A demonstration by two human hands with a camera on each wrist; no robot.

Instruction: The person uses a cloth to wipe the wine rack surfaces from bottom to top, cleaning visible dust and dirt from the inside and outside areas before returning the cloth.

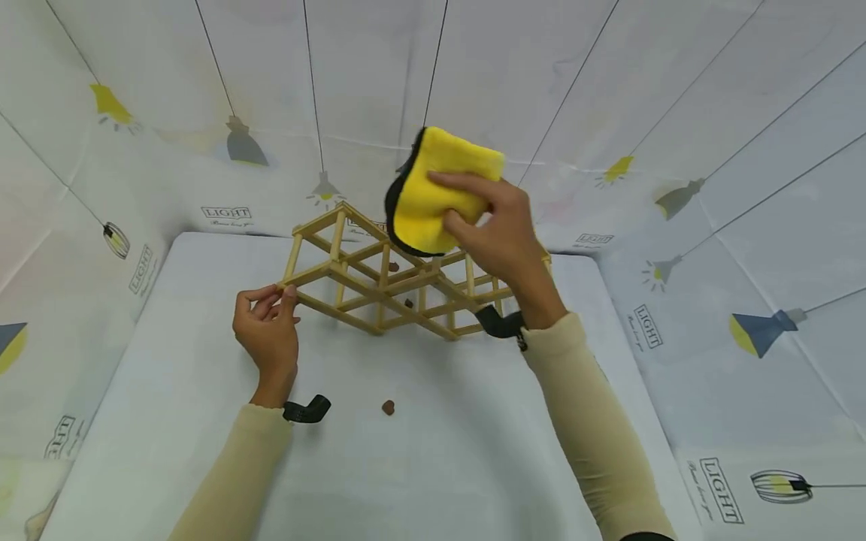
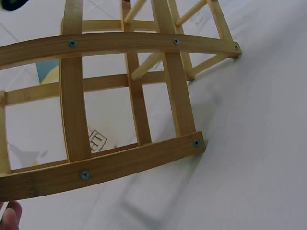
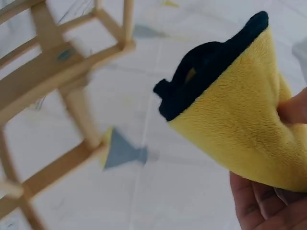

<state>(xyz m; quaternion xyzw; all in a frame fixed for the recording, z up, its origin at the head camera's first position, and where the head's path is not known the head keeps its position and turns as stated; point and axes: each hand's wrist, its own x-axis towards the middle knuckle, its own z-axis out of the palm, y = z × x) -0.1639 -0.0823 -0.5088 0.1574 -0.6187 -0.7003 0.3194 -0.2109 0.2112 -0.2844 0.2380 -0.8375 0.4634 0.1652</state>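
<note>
Yellow cloth [image 1: 446, 188] is up above the wooden rack [image 1: 375, 291], clear of the bars, pinched in your right hand [image 1: 497, 233]. Your left hand [image 1: 271, 327] pinches the rack's left corner. Looks like a wiping step to me; next move probably calls for cloth on wood, rack held steady.

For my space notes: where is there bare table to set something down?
Bare: the white table between the forearms, nearer than the front brown piece; the strip left of the left hand. Crowded: farther back, with the wooden rack, two more brown pieces seen through its bars, and, above, the yellow cloth in the right hand.
</note>
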